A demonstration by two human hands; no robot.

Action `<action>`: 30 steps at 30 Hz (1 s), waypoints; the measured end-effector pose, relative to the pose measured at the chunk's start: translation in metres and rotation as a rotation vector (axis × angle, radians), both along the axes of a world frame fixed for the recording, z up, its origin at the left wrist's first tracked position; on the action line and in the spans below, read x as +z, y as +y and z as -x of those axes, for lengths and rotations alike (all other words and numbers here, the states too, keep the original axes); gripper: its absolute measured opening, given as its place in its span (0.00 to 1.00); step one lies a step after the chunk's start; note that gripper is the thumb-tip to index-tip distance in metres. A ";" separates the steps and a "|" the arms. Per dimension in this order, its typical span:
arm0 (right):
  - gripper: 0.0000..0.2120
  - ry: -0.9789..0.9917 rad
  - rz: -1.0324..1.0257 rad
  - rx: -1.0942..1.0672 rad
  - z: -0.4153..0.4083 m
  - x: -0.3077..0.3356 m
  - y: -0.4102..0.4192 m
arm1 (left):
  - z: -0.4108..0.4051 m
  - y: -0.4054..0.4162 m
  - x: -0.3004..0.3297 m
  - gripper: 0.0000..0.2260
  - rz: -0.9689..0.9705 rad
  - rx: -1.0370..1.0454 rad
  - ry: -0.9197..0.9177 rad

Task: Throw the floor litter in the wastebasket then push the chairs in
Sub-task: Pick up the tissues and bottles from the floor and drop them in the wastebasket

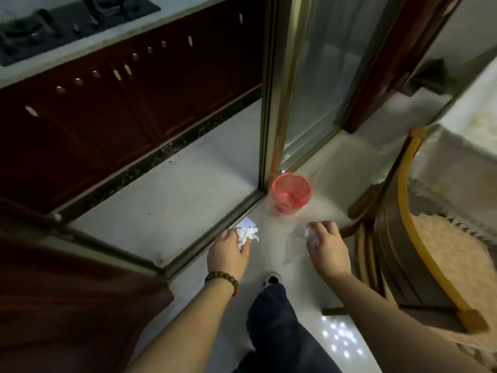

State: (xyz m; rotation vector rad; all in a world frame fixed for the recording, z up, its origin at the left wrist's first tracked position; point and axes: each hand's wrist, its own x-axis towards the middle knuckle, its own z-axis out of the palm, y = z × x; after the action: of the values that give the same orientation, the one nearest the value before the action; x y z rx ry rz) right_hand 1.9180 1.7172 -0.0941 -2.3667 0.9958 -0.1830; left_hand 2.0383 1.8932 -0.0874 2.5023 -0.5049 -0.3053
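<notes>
Litter first: you've got one piece in each hand, and both are held out in front of you toward the wastebasket [292, 193], which makes sense as a lineup for the drop. Your left hand [228, 251] has its fingers curled around a crumpled white tissue [247, 235], scrunched and ragged at the edges, poking out past your knuckles. Your right hand [324, 244] pinches a bit of clear plastic wrap [309, 235] (pretty hard to make out, it's see-through and blurred, looks like a thin film hanging down below the fingers). Both pieces are up off the floor [188, 200] and short of the bin, not over it yet. That bin is a small red mesh one, open at the top, sitting on the pale tiles right at the corner of the sliding door frame [266, 103], so I'd guess you need to get closer before letting go. On your right, the wooden chair [398, 238] stands pulled out from the table [473, 125], so that part isn't done.
</notes>
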 end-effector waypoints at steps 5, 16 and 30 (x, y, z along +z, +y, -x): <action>0.16 0.010 -0.054 -0.175 -0.043 -0.030 -0.053 | -0.064 -0.068 -0.021 0.11 -0.037 -0.172 0.034; 0.15 0.053 -0.142 -0.450 -0.127 -0.068 -0.162 | -0.199 -0.227 -0.067 0.12 -0.183 -0.527 0.037; 0.14 -0.017 -0.208 -0.800 -0.208 -0.260 -0.255 | -0.298 -0.433 -0.301 0.13 -0.489 -0.824 0.086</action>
State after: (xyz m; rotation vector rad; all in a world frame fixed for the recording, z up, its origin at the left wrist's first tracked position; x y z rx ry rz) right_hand 2.1265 1.4619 -0.3544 -1.6670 1.8058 -0.3706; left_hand 2.3363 1.4607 -0.3881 2.5719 -1.5746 -0.9330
